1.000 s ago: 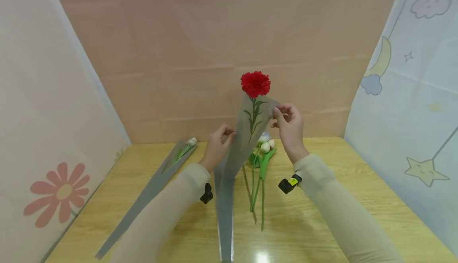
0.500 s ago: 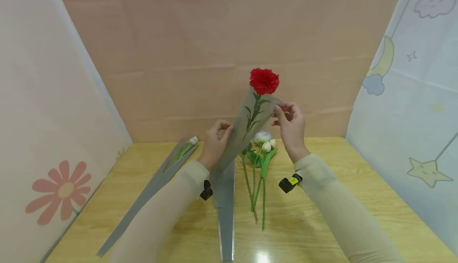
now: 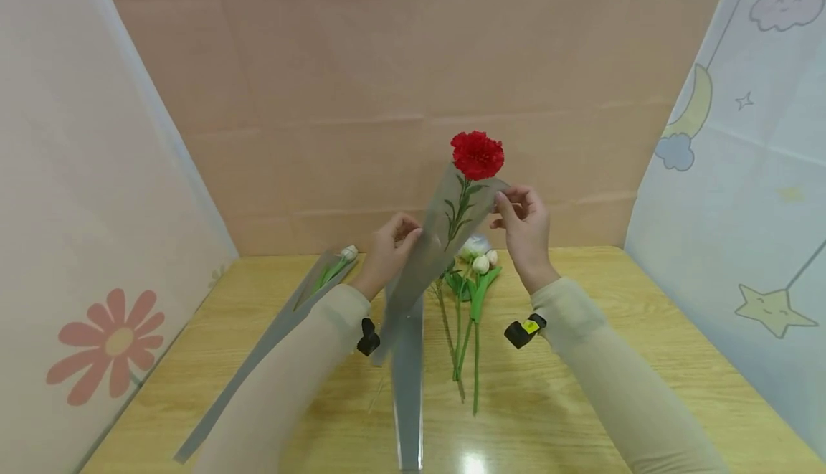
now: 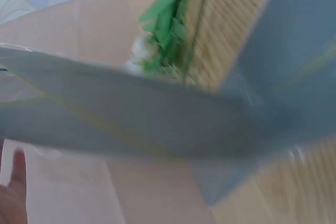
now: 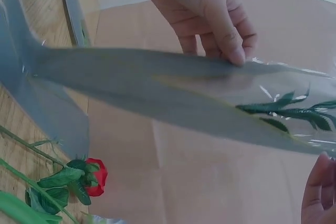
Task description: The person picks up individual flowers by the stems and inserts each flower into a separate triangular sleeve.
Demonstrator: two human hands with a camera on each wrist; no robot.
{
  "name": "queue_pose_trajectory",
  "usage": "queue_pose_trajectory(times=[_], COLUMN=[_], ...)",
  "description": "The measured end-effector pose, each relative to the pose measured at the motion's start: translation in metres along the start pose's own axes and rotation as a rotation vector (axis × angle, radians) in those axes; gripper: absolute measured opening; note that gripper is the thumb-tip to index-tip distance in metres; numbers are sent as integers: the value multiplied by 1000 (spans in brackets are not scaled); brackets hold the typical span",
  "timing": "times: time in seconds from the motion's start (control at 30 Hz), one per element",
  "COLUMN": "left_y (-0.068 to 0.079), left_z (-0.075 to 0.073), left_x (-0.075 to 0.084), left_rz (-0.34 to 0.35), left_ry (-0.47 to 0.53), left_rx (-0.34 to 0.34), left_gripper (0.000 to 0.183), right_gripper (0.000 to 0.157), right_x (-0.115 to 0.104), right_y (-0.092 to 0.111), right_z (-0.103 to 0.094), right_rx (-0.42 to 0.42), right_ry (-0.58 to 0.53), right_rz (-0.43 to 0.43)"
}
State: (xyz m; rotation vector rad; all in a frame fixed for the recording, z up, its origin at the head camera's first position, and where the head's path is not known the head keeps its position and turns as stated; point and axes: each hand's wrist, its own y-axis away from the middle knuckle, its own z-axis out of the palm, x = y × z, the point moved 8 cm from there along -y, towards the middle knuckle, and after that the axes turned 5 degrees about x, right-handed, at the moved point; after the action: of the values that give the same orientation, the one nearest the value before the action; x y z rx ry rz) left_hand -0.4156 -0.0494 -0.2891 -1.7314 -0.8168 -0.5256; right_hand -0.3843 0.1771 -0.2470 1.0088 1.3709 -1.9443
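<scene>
A red carnation (image 3: 477, 155) with a leafy green stem stands in a translucent grey flower sleeve (image 3: 418, 277), its bloom above the opening. The sleeve is held up tilted, its narrow end pointing down to the left. My left hand (image 3: 387, 253) pinches the sleeve's left edge between thumb and fingers. At the upper right corner of the opening, my right hand (image 3: 525, 234) pinches the film. In the right wrist view, dark leaves (image 5: 294, 111) show through the clear part. The left wrist view is blurred, with the sleeve (image 4: 126, 114) stretched across it.
Another grey sleeve (image 3: 408, 402) lies on the wooden table (image 3: 568, 388) below. To the left lies a sleeve (image 3: 258, 363) holding a white tulip (image 3: 349, 252). Right of centre are white tulips (image 3: 480, 264), a fuller white bloom (image 3: 475, 246) and a red rose (image 5: 97, 177).
The carnation and the top of its sleeve have shifted right, and the bloom dipped slightly in the last half second. The sleeve's lower end has swung left over the one on the table.
</scene>
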Motion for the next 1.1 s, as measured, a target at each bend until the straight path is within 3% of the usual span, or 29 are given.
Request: queue_pose_trajectory(times=[0.1,0.2,0.37,0.53,0.7,0.8,0.93,1.1], left_y=[-2,-4,-4,0,7,10,11,16], left_z=[-3,-9,-16,-19,-31,-43,-70,-110], left_x=[-3,-4,-7,-20,-33,-41,-54,-75], left_rz=[-52,-73,-118,-109,-133,-148,-180,-230], left_ry=[115,162,116,60,-3,-31,-86,-268], left_rx=[32,66,39,17,0,-12,-9,-16], left_gripper=[11,12,16,16,15,16,18,18], right_gripper=[8,16,32,32,34,34,34,34], right_x=[5,15,39,75,113,128,135,138], right_y=[0,1,5,17,40,52,61,65], right_z=[-1,-3,-11,-26,-35,-39,-44,-46], right_rx=[-25,-69,-191,-350,-538,-611,-646,-656], right_ry=[35,113,287,493,605,641,641,617], right_rz=[23,75,182,307,470,530,559,572])
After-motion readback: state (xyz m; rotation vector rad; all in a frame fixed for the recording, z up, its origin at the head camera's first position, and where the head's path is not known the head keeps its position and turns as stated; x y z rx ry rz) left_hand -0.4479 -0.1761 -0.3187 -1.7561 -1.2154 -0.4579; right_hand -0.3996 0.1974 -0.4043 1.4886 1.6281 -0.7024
